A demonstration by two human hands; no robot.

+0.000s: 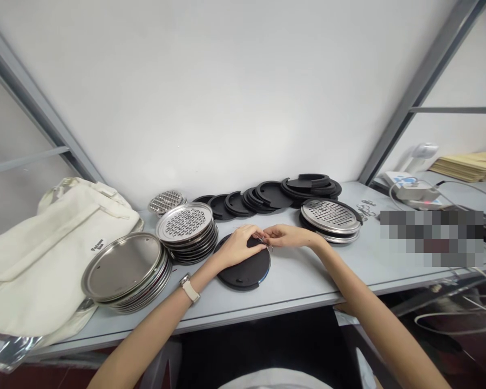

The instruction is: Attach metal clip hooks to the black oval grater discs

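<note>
A black round disc (247,273) with a raised rim lies on the grey table in front of me. My left hand (241,246) reaches over its upper part, thumb and fingers closed near its far right edge. From the other side, my right hand (285,236) meets it there, fingertips pinched together. A small metal ring (270,249) shows just below the right fingertips, at the disc's edge. What sits between the left fingertips is hidden.
Left are stacked plain metal discs (123,267), stacked grater discs (185,222) and a cream cloth bag (44,259). Black discs (273,194) line the wall. Right stand more grater discs (331,215), small metal pieces (364,209) and a white device with cables (411,189).
</note>
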